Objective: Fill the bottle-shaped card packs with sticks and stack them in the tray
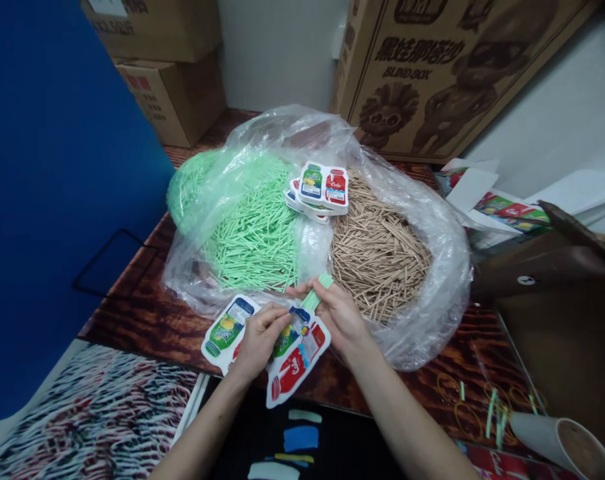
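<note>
My left hand [265, 333] pinches a jar-printed packet [298, 363], green and blue on one half and red with "Cola" on the other. A second packet [227, 333] of the same print lies under my left hand on the table. The fingers of my right hand [341, 317] close round a small bundle of pale green sticks [316, 295]. The bundle's lower end meets the packet's upper edge; whether it is inside, I cannot tell. Behind my hands are a heap of green sticks [257, 233] and a heap of brown sticks [377, 253], both in clear plastic bags [427, 327].
A small stack of packets [325, 188] rests between the two heaps. Cardboard boxes [197, 100] stand at the back left, and a large printed box [432, 73] at the back right. Rubber bands [467, 419] and a paper cup [557, 443] lie at the right front.
</note>
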Demonstrator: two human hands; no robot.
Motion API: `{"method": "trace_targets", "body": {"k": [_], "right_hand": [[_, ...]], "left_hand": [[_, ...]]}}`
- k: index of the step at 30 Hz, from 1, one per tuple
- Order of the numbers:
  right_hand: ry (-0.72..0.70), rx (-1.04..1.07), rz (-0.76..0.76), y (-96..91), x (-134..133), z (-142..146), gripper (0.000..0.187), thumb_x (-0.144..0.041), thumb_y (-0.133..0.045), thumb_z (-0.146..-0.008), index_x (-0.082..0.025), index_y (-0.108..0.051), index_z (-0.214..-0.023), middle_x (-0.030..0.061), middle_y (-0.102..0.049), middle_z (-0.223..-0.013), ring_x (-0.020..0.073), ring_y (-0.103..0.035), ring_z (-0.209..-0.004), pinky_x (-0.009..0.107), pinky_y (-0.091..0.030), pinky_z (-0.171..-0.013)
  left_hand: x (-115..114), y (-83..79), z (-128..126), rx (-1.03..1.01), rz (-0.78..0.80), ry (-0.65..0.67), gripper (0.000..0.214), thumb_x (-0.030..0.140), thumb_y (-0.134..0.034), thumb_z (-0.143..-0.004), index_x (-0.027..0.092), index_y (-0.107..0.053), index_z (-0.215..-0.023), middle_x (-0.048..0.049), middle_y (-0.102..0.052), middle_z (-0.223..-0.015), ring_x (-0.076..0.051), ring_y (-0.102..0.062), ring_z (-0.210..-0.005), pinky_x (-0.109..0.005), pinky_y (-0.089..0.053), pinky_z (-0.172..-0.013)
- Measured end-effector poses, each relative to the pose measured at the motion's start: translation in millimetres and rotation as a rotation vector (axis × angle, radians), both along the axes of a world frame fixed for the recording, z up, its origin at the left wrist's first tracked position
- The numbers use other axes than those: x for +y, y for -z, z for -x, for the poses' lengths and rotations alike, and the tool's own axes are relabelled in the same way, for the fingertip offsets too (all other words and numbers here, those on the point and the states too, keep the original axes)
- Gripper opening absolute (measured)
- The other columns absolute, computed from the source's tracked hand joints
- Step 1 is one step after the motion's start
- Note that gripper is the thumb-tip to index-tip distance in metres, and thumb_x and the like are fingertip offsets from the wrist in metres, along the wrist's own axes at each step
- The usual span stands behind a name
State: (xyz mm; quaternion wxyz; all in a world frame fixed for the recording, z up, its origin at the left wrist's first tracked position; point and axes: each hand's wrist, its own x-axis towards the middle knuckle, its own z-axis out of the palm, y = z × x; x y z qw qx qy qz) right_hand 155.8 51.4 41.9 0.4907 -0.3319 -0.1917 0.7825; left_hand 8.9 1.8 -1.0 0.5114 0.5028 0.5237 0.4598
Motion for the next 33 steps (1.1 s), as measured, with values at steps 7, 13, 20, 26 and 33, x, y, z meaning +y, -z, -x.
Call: {"method": "trace_targets", "body": {"k": [7, 13, 20, 26, 33], "right_hand": [[0.030, -0.074, 0.030, 0.8, -6, -8, 0.017, -0.029, -0.074, -0.073, -0.017, -0.063, -0.077, 0.0038, -0.072, -0.080, 0.0222, -0.068, -0.088, 0.037, -0.051, -0.085], [-0.313, -0.411, -0.179, -10.7, -12, -16, 0.036, -0.030, -0.069, -0.077, -0.021, -0.061, -0.110, 0.0045, -0.064, -0.113, 0.0206, -0.061, -0.099, 0.035, -0.048, -0.089], [-0.353, -1.137, -0.732, -54.7, -4, -27, 0.031, -0.021, -0.056, -0.087, -0.027, -0.058, -0.117, 0.0050, -0.058, -0.117, 0.0214, -0.054, -0.107, 0.037, -0.042, -0.094], [-0.273, -1.453, -0.920, -77.7, -6, -31, 0.030, -0.012, -0.054, -0.085, -0.024, -0.057, -0.112, 0.0077, -0.058, -0.114, 0.0235, -0.054, -0.105, 0.037, -0.043, -0.089], [-0.107, -1.530, -0.885, -54.6, -8, -38, 0.021, -0.006, -0.049, -0.084, -0.021, -0.056, -0.096, 0.0045, -0.061, -0.089, 0.0198, -0.057, -0.082, 0.031, -0.044, -0.072]], "left_hand": [[3, -1.5, -4, 0.041, 0.009, 0.030, 0.023, 0.033, -0.056, -0.086, 0.017, -0.070, -0.079, -0.0035, -0.059, -0.080, -0.017, -0.055, -0.079, -0.028, -0.043, -0.075], [7, -7.2, -4, 0.012, -0.067, -0.012, 0.020, 0.030, -0.056, -0.086, 0.019, -0.072, -0.086, -0.0044, -0.061, -0.086, -0.019, -0.056, -0.087, -0.029, -0.043, -0.080], [31, -24.2, -8, -0.043, -0.175, -0.134, 0.017, 0.030, -0.059, -0.084, 0.019, -0.072, -0.085, -0.0047, -0.063, -0.087, -0.019, -0.058, -0.088, -0.029, -0.045, -0.081], [48, -38.9, -14, -0.061, -0.224, -0.123, 0.016, 0.028, -0.060, -0.083, 0.020, -0.074, -0.086, -0.0050, -0.065, -0.088, -0.019, -0.059, -0.089, -0.029, -0.046, -0.080], [46, -43.6, -16, -0.030, -0.222, -0.069, 0.014, 0.030, -0.064, -0.079, 0.019, -0.072, -0.076, -0.0058, -0.064, -0.087, -0.020, -0.060, -0.086, -0.029, -0.048, -0.077]]}}
